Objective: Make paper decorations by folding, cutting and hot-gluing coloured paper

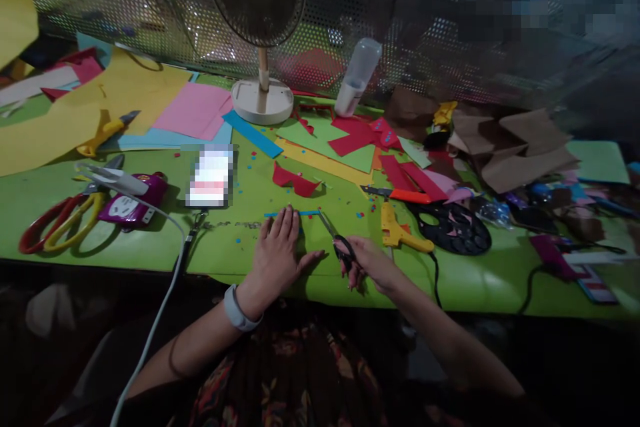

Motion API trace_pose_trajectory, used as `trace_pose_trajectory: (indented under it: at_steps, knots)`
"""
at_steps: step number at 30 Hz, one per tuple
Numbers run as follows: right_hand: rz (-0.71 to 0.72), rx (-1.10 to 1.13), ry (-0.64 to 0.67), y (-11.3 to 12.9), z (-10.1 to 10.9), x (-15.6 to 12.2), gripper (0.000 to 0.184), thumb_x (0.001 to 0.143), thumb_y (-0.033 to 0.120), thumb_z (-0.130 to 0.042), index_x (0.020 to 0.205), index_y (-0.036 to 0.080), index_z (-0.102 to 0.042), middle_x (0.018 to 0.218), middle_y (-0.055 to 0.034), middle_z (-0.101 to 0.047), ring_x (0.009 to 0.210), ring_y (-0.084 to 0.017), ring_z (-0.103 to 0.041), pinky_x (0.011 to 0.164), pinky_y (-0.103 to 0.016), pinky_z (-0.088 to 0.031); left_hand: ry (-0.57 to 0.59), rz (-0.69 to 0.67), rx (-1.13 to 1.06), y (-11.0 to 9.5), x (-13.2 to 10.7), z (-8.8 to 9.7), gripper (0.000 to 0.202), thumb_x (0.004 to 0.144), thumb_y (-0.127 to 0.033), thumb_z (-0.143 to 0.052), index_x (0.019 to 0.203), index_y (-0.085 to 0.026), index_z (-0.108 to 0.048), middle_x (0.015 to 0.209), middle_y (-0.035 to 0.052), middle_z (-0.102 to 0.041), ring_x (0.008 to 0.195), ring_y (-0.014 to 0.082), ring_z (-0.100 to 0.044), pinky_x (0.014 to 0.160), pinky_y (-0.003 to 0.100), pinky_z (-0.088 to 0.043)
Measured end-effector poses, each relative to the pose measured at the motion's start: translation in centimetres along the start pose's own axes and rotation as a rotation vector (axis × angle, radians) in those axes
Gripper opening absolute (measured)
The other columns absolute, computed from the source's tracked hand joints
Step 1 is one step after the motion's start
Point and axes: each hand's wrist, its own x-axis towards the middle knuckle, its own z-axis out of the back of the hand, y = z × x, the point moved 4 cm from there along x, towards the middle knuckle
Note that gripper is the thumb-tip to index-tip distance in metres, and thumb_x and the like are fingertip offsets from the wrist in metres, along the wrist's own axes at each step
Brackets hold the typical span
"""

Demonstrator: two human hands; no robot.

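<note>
My left hand [280, 253] lies flat on the green table [150, 247], fingers together and stretched out, pressing down a thin blue paper strip [310, 213] that sticks out past the fingertips. My right hand [365, 265] is closed round the dark handles of small scissors [336, 238], whose blades point up and left toward the strip's right end. A grey band sits on my left wrist.
A yellow glue gun [397, 230] lies just right of my right hand. A desk fan [260, 27], coloured paper sheets [195, 110], red scraps [295, 180], a white bottle [356, 77], brown paper [520, 140], large red-and-yellow scissors [60, 220] and a white cable [155, 307] surround them.
</note>
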Motion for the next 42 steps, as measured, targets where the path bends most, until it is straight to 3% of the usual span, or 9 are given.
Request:
trace_pose_trajectory:
  at_steps: [8, 13, 16, 22, 42]
  knots:
    - [0.002, 0.032, -0.023, 0.12, -0.45, 0.54, 0.042, 0.083, 0.060, -0.061, 0.077, 0.021, -0.048, 0.056, 0.0045, -0.063, 0.032, -0.008, -0.055, 0.031, -0.016, -0.036, -0.009, -0.009, 0.204, -0.51, -0.26, 0.35, 0.088, 0.092, -0.070, -0.034, 0.146, -0.001, -0.042, 0.152, 0.0203, -0.043, 0.136, 0.0367, -0.043, 0.112, 0.049, -0.032]
    - [-0.005, 0.015, -0.049, 0.11, -0.57, 0.80, 0.035, 0.086, 0.053, -0.062, 0.081, 0.020, -0.049, 0.053, 0.0049, -0.062, 0.030, -0.009, -0.054, 0.029, -0.016, -0.037, -0.015, -0.003, 0.205, -0.40, -0.39, 0.33, 0.084, 0.092, -0.069, -0.036, 0.145, -0.005, -0.045, 0.150, 0.0194, -0.047, 0.132, 0.0360, -0.047, 0.109, 0.048, -0.035]
    - [0.009, 0.009, -0.039, 0.21, -0.58, 0.83, 0.037, 0.086, 0.055, -0.062, 0.081, 0.020, -0.050, 0.054, 0.0037, -0.063, 0.031, -0.009, -0.054, 0.030, -0.015, -0.038, -0.031, 0.005, 0.191, -0.30, -0.44, 0.27, 0.084, 0.092, -0.068, -0.038, 0.147, -0.005, -0.043, 0.151, 0.0206, -0.044, 0.134, 0.0365, -0.045, 0.110, 0.050, -0.033]
    - [0.016, 0.039, -0.037, 0.04, -0.48, 0.75, 0.042, 0.082, 0.059, -0.065, 0.080, 0.020, -0.050, 0.053, 0.0044, -0.063, 0.029, -0.008, -0.052, 0.028, -0.015, -0.036, -0.013, -0.104, 0.154, -0.53, -0.23, 0.02, 0.087, 0.094, -0.068, -0.033, 0.151, -0.003, -0.033, 0.158, 0.0202, -0.031, 0.149, 0.0308, -0.024, 0.121, 0.048, -0.018]
    - [0.069, 0.051, -0.047, -0.44, -0.77, 0.88, 0.049, 0.076, 0.066, -0.066, 0.081, 0.021, -0.048, 0.053, 0.0069, -0.061, 0.028, -0.008, -0.050, 0.028, -0.017, -0.035, 0.022, -0.097, 0.089, -0.31, -0.24, -0.01, 0.084, 0.094, -0.066, -0.036, 0.150, -0.004, -0.036, 0.156, 0.0193, -0.035, 0.146, 0.0312, -0.032, 0.119, 0.050, -0.026]
